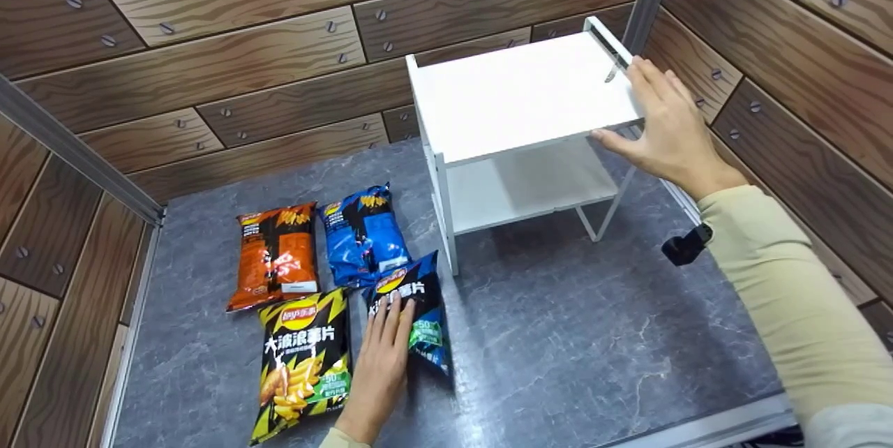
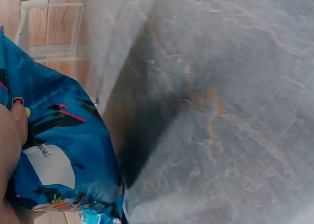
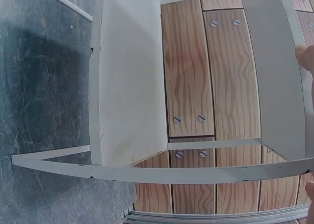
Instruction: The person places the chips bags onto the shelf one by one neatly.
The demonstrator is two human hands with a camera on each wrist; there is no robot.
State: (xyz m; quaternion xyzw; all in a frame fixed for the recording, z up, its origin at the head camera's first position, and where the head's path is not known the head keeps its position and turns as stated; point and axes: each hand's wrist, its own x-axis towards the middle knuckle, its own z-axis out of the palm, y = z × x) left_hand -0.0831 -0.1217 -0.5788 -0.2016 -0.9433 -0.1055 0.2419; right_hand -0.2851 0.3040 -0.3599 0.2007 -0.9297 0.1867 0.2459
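My left hand (image 1: 382, 361) grips a blue-and-black bag of potato chips (image 1: 427, 294), its fingers across the printed front; the bag is tilted up on its side. In the left wrist view the thumb (image 2: 19, 121) presses the blue back of that bag (image 2: 73, 130). At the right end of a white two-tier shelf (image 1: 523, 99), my right hand (image 1: 670, 130) rests with fingers extended along the side rail and thumb at the front edge of the top board. The right wrist view shows the thumb tip (image 3: 305, 57) against that board.
Left of the shelf lie an orange chip bag (image 1: 279, 256), another blue chip bag (image 1: 363, 235) and a yellow-and-black chip bag (image 1: 307, 357). They lie on a grey marbled surface (image 1: 558, 336) bordered by wood-patterned walls (image 1: 279, 36). The shelf's lower board (image 1: 530, 186) sits beneath its top.
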